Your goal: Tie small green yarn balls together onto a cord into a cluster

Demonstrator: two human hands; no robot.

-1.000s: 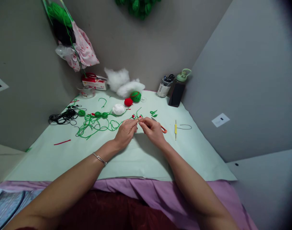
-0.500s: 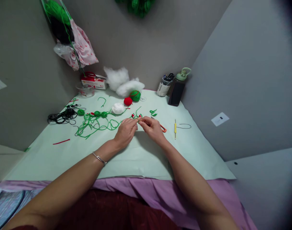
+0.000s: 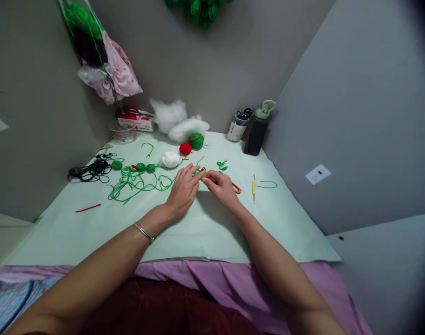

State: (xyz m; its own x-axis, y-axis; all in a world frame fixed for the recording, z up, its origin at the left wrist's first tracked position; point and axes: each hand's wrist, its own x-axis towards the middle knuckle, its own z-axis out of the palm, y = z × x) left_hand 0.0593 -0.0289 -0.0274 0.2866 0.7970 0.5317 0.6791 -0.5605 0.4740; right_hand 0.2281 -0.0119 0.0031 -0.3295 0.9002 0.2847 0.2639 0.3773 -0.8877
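The two hands meet at the fingertips over the bench (image 3: pixel 219 237), with a thin piece of green yarn (image 3: pixel 199 173) between them. The right hand (image 3: pixel 219 186) pinches thumb and fingers together on the yarn. The left hand (image 3: pixel 183 193) lies palm down, its fingers extended and slightly spread, index fingertip against the same yarn; its thumb is mostly hidden, so I cannot tell how firmly it grips. A small red piece (image 3: pixel 202 170) shows just behind the fingertips.

Just right of the right hand lies an orange-handled tool (image 3: pixel 236 188), partly covered by it. Farther right is a crochet hook with a yellow grip (image 3: pixel 254 187), beside a bent dark cord (image 3: pixel 268 184). Green scraps (image 3: pixel 222 165) lie beyond the right hand. Left of the left hand spreads a loose tangle of green yarn (image 3: pixel 139 187), with a black tangle (image 3: pixel 90 170) farther out. Beyond the hands, a white yarn ball (image 3: pixel 171 159), a red ball (image 3: pixel 185 148) and a green ball (image 3: pixel 196 141) run diagonally toward white stuffing (image 3: pixel 169 116).
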